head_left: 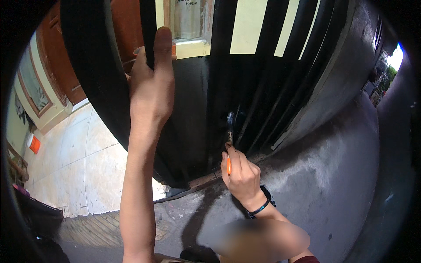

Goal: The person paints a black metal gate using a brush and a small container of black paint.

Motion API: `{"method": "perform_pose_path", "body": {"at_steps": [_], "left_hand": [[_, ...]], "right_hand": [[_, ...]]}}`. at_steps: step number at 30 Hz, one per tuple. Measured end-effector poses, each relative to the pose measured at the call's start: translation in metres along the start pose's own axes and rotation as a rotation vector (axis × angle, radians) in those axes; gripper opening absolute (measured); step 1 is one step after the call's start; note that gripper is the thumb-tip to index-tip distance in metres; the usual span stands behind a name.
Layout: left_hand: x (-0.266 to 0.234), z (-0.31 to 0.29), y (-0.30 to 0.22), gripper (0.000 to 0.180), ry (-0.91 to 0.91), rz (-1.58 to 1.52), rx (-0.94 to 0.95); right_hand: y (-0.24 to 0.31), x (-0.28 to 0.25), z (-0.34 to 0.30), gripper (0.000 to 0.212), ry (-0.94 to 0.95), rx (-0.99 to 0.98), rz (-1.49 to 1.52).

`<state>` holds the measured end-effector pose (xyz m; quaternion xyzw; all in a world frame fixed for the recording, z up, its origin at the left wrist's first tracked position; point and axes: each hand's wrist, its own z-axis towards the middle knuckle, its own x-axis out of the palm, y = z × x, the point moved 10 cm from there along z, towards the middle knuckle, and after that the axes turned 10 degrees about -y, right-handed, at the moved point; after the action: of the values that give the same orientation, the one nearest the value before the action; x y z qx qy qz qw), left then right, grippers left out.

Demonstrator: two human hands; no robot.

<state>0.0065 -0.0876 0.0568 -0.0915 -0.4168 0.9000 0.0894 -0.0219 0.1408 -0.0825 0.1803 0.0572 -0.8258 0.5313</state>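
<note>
A black metal gate point(188, 96) with upright bars and a solid lower panel stands in front of me. My left hand point(151, 90) is raised to its upper part, closed around an upright bar with the thumb pointing up. Bits of orange show beside that thumb; what they belong to is hidden. Lower down, my right hand point(243, 175) pinches a paintbrush point(229, 164) with an orange handle. Its dark bristles point up and touch the panel, where a shiny, wet-looking patch catches the light. A dark wristband point(258, 209) circles the right wrist.
Beyond the gate at left lie a pale tiled floor point(103, 162), a brown wooden door point(57, 52) and an orange-and-white container point(33, 143). Grey concrete ground point(307, 197) runs below and right. A dark round thing point(268, 195) is partly hidden behind my right wrist.
</note>
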Motion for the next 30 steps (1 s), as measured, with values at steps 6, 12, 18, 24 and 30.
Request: {"method": "perform_pose_path", "body": {"at_steps": [6,12,18,24,30], "left_hand": [[0.005,0.001,0.005,0.121,0.042,0.023,-0.042],[0.005,0.003,0.002,0.118,0.027,-0.017,0.022],[0.005,0.004,0.007,0.124,0.028,0.004,0.013],[0.002,0.008,0.014,0.128,-0.002,0.002,0.008],[0.007,0.010,0.021,0.126,0.041,0.015,-0.012]], "right_hand": [[-0.012,-0.017,0.016,0.024,-0.120,-0.015,-0.004],[-0.010,0.006,-0.008,0.025,-0.035,-0.002,-0.022],[0.000,-0.022,0.009,0.026,-0.049,0.009,0.096],[-0.016,-0.028,0.071,0.039,-0.238,-0.188,0.069],[-0.031,-0.007,-0.028,0.045,0.157,-0.161,0.116]]}}
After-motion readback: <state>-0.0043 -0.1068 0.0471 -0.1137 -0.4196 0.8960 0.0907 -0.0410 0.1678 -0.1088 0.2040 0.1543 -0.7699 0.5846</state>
